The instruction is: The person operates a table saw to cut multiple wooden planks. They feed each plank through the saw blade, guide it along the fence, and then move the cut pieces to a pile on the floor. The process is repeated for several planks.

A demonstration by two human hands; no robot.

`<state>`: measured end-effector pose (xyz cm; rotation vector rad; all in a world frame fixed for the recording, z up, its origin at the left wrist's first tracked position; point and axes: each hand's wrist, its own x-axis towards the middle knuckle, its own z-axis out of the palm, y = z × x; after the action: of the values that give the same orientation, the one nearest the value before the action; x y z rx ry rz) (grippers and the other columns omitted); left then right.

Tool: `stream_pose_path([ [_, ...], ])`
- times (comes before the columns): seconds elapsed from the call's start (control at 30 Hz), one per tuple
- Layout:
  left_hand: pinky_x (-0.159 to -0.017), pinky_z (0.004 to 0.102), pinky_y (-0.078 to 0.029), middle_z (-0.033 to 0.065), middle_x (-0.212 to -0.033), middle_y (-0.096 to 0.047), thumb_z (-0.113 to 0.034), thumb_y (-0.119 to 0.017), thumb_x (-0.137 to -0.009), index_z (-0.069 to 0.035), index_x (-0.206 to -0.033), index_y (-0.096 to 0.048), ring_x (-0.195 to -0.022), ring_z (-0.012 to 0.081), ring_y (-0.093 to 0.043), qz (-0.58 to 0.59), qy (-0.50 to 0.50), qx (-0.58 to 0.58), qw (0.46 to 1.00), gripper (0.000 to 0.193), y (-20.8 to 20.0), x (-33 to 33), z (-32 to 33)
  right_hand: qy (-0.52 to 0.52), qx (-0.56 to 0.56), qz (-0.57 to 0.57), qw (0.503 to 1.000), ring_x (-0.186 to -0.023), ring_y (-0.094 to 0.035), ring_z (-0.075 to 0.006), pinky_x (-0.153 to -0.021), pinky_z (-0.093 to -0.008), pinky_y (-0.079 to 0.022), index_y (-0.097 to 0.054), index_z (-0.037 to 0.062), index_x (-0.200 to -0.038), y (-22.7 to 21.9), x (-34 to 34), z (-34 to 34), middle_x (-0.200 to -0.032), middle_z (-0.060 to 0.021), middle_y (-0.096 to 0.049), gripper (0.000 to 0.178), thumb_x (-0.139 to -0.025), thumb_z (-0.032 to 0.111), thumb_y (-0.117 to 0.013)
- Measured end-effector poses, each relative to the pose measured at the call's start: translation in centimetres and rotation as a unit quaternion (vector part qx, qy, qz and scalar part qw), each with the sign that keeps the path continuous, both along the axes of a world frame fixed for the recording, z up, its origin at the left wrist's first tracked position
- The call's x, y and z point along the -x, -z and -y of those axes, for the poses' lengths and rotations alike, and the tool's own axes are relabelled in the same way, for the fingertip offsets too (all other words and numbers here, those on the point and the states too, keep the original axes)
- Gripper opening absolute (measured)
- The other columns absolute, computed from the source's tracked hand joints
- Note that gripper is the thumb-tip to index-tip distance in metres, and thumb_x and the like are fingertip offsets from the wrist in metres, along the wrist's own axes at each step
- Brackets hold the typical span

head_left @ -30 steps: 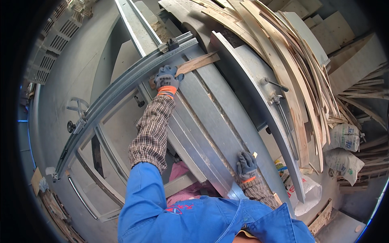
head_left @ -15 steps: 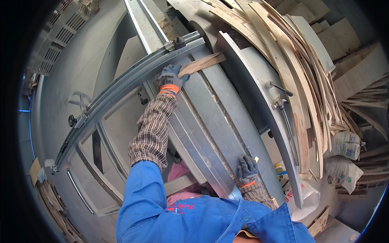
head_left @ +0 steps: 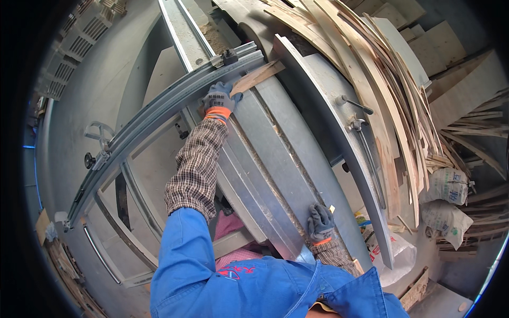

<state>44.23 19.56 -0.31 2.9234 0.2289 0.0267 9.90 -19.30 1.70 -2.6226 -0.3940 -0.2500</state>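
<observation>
At far left, a grey machine housing (head_left: 95, 90) carries a small handwheel (head_left: 99, 132), with a long curved metal guide rail (head_left: 159, 114) sweeping up to the right. The worker's left hand (head_left: 218, 99), gloved in grey with an orange cuff, reaches far along the machine table (head_left: 275, 159), fingers curled over the near end of a thin wooden strip (head_left: 258, 77) lying just under the rail. Nearer, the right hand (head_left: 320, 222) rests flat on the table's near edge, fingers spread and grasping nothing. The strip appears only part-fed: most of it still shows beyond the rail, so the pass looks barely begun. Right of a grey curved fence (head_left: 339, 138), a heap of veneer offcuts (head_left: 382, 69) and two filled sacks (head_left: 448, 201) lie piled.
</observation>
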Motion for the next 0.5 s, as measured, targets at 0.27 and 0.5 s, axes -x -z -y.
stream_pose_path([
  [0.27,-0.082,0.0454,-0.052,0.0143,-0.110,-0.062,-0.042,-0.064,-0.085,-0.016,-0.112,-0.063,-0.099,0.0329,-0.062,-0.016,0.003,-0.019,1.000,0.037,-0.8,-0.7,0.5,0.007,-0.016,-0.008,1.000,-0.103,-0.061,-0.0322,-0.091,-0.0444,-0.049,-0.067,0.0064,-0.114,-0.6,0.6,-0.2,-0.114,-0.0136,-0.064,0.039,-0.076,0.011,-0.064],
  [0.5,-0.082,0.0457,-0.052,0.0141,-0.113,-0.061,-0.038,-0.061,-0.088,-0.021,-0.123,-0.062,-0.100,0.0342,-0.062,0.011,0.000,0.009,1.000,0.039,0.6,-0.9,0.2,0.005,-0.015,-0.006,1.000,-0.103,-0.061,-0.0324,-0.090,-0.0442,-0.049,-0.068,0.0062,-0.112,-0.6,0.3,-0.3,-0.113,-0.0132,-0.065,0.037,-0.076,0.012,-0.064],
])
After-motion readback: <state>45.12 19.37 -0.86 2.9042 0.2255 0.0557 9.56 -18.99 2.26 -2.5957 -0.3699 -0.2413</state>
